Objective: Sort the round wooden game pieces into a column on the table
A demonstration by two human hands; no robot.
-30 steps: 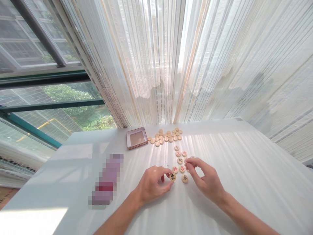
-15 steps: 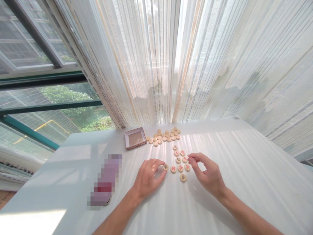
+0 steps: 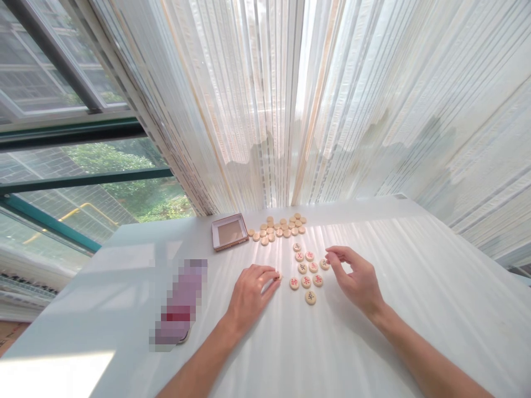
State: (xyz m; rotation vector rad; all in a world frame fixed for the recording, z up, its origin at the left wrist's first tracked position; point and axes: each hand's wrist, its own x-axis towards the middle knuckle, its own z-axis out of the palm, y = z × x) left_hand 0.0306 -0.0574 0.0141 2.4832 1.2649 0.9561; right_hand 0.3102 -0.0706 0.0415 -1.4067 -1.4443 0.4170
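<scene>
My left hand [image 3: 254, 292] pinches a round wooden Chinese chess piece [image 3: 279, 276] between thumb and fingers; it is tilted and partly hidden. To its right, several face-up pieces lie in uneven rows, among them a red-marked piece [image 3: 294, 283] nearest that hand and a black-marked piece [image 3: 310, 297] in front. My right hand [image 3: 355, 279] is closed, thumb and index fingertips together at the upper right edge of another black-marked piece [image 3: 324, 264] flat on the table. Those fingertips seem to touch its edge.
Several face-down pieces [image 3: 286, 233] lie in a cluster at the back of the white table [image 3: 431, 309]. Left of them is a shallow open box [image 3: 213, 232]. A pixelated purple object [image 3: 193, 287] lies at left. A striped curtain [image 3: 265, 110] hangs behind the table.
My right hand has moved slightly right and up; a black-marked piece now shows beside the red one. The piece in my left hand has turned from face-on to tilted.
</scene>
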